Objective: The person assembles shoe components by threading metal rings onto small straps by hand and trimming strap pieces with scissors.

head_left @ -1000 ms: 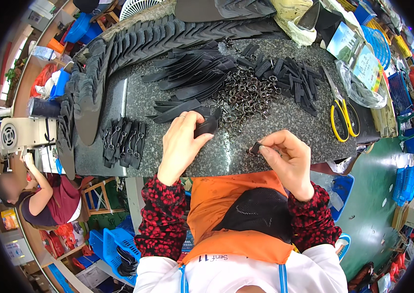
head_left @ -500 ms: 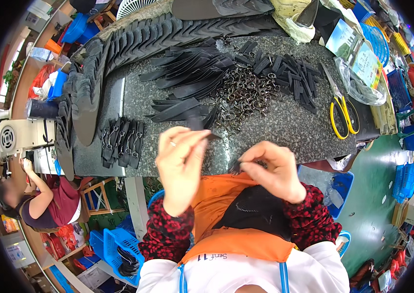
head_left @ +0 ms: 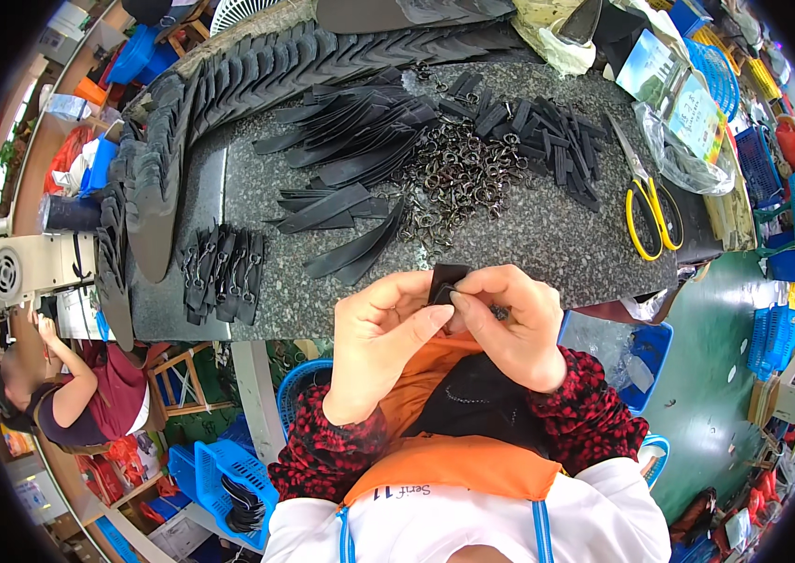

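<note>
In front of my chest, at the table's near edge, my two hands meet over a black strip [head_left: 447, 276]. My left hand [head_left: 378, 342] is closed on the strip, pinching it between thumb and fingers. Closed as well, my right hand [head_left: 521, 324] pinches the strip from the other side, its thumb pressing a small dark piece against it. My fingers hide most of that piece. Beyond my hands lie a heap of dark metal swivel clasps [head_left: 468, 178], a fanned pile of long black strips [head_left: 360, 131] and a pile of short black pieces [head_left: 561, 145].
Strips with clasps attached [head_left: 224, 277] lie in a row at the left. Yellow-handled scissors [head_left: 652, 214] rest at the right, near a clear plastic bag [head_left: 697, 174]. Overlapping dark shoe-sole-shaped sheets [head_left: 266, 80] line the back. A person [head_left: 88, 385] sits at the far left.
My left hand has moved right with the black strip and met my right hand. The strip was blurred and apart from the right hand before.
</note>
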`<state>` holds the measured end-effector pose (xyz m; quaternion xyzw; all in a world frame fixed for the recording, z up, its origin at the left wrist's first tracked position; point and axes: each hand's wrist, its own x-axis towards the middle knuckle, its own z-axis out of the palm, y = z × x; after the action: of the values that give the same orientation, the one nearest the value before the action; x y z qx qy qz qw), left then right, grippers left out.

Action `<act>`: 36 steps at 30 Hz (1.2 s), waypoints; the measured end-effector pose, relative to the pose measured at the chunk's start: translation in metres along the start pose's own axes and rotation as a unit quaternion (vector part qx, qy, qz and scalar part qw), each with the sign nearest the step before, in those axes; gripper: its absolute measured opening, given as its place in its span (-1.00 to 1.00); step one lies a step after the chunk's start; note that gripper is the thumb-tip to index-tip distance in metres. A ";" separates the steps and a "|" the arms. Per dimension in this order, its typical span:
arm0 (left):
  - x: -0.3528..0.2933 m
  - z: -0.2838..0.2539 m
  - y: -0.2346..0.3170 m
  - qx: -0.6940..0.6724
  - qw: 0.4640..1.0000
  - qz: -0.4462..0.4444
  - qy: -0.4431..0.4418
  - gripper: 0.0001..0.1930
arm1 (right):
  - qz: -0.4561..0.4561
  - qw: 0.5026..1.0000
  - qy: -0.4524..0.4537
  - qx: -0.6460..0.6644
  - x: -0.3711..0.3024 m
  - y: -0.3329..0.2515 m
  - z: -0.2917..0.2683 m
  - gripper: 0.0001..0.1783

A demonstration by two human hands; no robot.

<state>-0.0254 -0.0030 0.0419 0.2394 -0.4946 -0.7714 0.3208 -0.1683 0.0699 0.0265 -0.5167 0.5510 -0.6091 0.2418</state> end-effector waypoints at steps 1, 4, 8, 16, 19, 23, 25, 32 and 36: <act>0.000 -0.001 -0.002 0.000 1.000 -0.001 0.000 -0.81 | -0.016 1.000 0.001 -0.021 0.001 -0.001 0.000 -0.90; -0.001 -0.002 -0.007 0.029 0.999 0.013 0.030 -0.81 | -0.028 0.998 -0.009 -0.058 0.001 -0.003 -0.002 -0.89; -0.002 0.000 -0.007 0.029 0.999 0.012 0.033 -0.84 | 0.048 0.998 0.047 0.005 0.003 0.000 0.000 -0.88; -0.003 0.006 -0.021 0.095 0.988 0.080 0.091 -0.88 | -0.341 0.901 -0.051 -0.262 0.013 -0.003 -0.004 -0.85; 0.001 0.013 -0.017 0.021 0.991 0.107 0.082 -0.86 | -0.293 0.930 -0.039 -0.219 0.013 0.004 -0.009 -0.88; -0.003 0.003 -0.012 0.015 0.996 0.089 0.024 -0.84 | 0.041 0.988 -0.144 0.029 0.032 -0.015 -0.029 -0.86; -0.001 0.001 -0.014 0.020 0.997 0.079 0.009 -0.83 | -0.016 0.981 -0.193 -0.015 0.033 -0.008 -0.031 -0.86; 0.001 0.002 -0.007 0.112 0.993 0.014 0.038 -0.83 | -0.108 0.986 -0.038 -0.123 0.027 0.002 -0.022 -0.80; 0.000 0.004 -0.007 0.146 0.984 0.041 0.092 -0.86 | -0.136 0.979 -0.030 -0.150 0.023 -0.009 -0.020 -0.66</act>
<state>-0.0301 0.0021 0.0369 0.3334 -0.5798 -0.6515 0.3581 -0.1916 0.0609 0.0457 -0.6350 0.5535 -0.5309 0.0929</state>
